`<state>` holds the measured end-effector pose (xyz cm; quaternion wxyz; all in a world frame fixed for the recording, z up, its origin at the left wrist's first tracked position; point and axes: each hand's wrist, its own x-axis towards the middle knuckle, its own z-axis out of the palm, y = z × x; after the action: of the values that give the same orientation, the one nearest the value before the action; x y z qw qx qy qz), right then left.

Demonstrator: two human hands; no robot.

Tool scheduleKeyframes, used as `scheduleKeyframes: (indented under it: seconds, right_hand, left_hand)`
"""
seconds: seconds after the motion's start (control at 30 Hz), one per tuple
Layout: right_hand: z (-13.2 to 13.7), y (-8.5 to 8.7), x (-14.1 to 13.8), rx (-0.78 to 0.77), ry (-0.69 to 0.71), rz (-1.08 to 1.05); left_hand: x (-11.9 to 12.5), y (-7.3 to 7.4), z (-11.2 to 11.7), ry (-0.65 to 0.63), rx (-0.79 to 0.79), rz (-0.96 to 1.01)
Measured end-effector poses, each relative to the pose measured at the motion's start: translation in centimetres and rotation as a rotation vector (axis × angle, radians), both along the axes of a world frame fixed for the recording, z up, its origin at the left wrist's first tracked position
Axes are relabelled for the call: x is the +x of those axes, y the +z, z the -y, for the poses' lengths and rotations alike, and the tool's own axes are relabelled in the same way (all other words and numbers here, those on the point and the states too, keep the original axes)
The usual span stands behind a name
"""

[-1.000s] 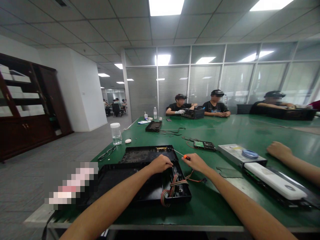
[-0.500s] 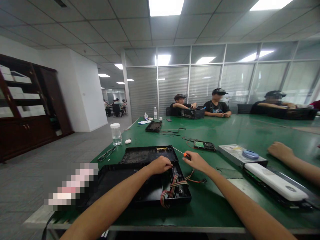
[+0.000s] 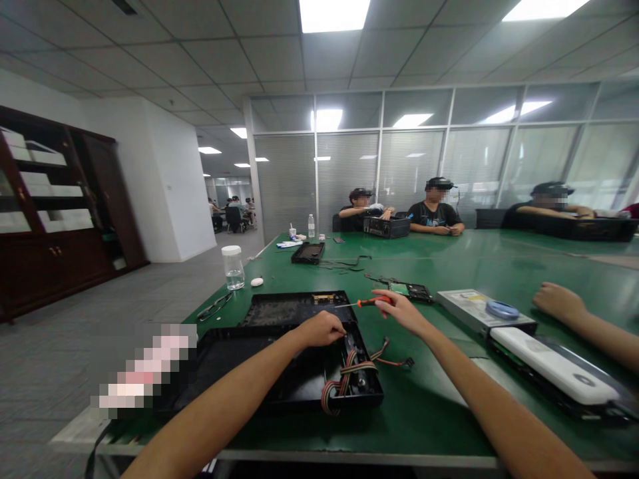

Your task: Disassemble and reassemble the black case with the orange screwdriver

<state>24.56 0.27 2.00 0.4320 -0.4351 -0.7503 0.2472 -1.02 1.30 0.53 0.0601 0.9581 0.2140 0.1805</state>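
Note:
A black plastic casing (image 3: 214, 352) lies open before me, with striped ribbon cables (image 3: 344, 379) bundled at its right end. My left hand (image 3: 321, 329) reaches across it, fingertips pinched at the inner right part near the far edge; whatever is between them is hidden. Right of that, above the table, my right hand (image 3: 401, 311) grips a screwdriver (image 3: 368, 303) by its orange-and-black handle, some fingers raised. Its thin shaft points left, over a second black panel (image 3: 284, 309) with a brass-coloured strip, behind the casing. The screwdriver tip appears apart from the left hand.
Right of me are a metal box (image 3: 474, 309) with a blue roll (image 3: 502, 309), a white device (image 3: 554, 366) and another person's fist (image 3: 552, 298). A circuit board (image 3: 409, 291) lies farther back. At left stand a jar (image 3: 233, 267) and glasses (image 3: 214, 306). Several people sit across the green table (image 3: 424, 259).
My right hand has turned and risen slightly, swinging the screwdriver from pointing up-left to nearly level, pointing left. The left hand keeps its place. Across the table, one person's hand has moved.

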Motion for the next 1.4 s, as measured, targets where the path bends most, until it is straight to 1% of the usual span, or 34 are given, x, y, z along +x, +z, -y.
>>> scheduleKeyframes:
  seconds: [0.07, 0.17, 0.23, 0.4, 0.53, 0.63, 0.77, 0.9, 1.1, 1.23, 1.3, 1.4]
  right_hand:
    - [0.2, 0.3, 0.3, -0.027, -0.049, -0.095]
    - [0.4, 0.5, 0.4, 0.056, -0.191, -0.202]
    - [0.5, 0.6, 0.4, 0.113, -0.24, -0.219]
    - [0.8, 0.7, -0.1, 0.148, -0.247, -0.109]
    - [1.0, 0.5, -0.1, 0.228, -0.275, -0.004]
    - [1.1, 0.4, -0.3, 0.278, -0.281, 0.046]
    - [1.4, 0.4, -0.6, 0.288, -0.266, 0.106]
    - [1.6, 0.5, -0.7, 0.278, -0.288, 0.154]
    - [1.6, 0.5, -0.6, 0.326, -0.28, 0.214]
    - [2.4, 1.4, -1.0, 0.378, -0.252, 0.309]
    - [3.2, 2.3, -1.6, 0.414, -0.208, 0.409]
    - [4.8, 4.2, -3.1, 0.46, -0.174, 0.619]
  left_hand:
    - [0.0, 0.0, 0.0, 0.013, 0.005, 0.005]
    - [0.1, -0.1, 0.1, 0.046, 0.036, 0.021]
    - [0.2, -0.2, 0.2, 0.055, 0.059, 0.026]
    - [0.2, -0.3, 0.2, 0.036, 0.06, -0.013]
    - [0.1, -0.3, 0.1, 0.013, 0.043, -0.026]
    - [0.0, -0.3, 0.0, 0.03, 0.025, -0.016]
    - [0.0, -0.4, 0.0, 0.063, 0.021, -0.026]
    - [0.1, -0.4, 0.0, 0.061, 0.019, -0.033]
    - [0.1, -0.3, 0.1, 0.067, 0.029, -0.049]
    - [0.2, -0.4, 0.1, 0.081, 0.032, -0.049]
    - [0.2, -0.5, 0.2, 0.087, 0.03, -0.051]
    - [0.2, -0.5, 0.2, 0.098, 0.014, -0.049]
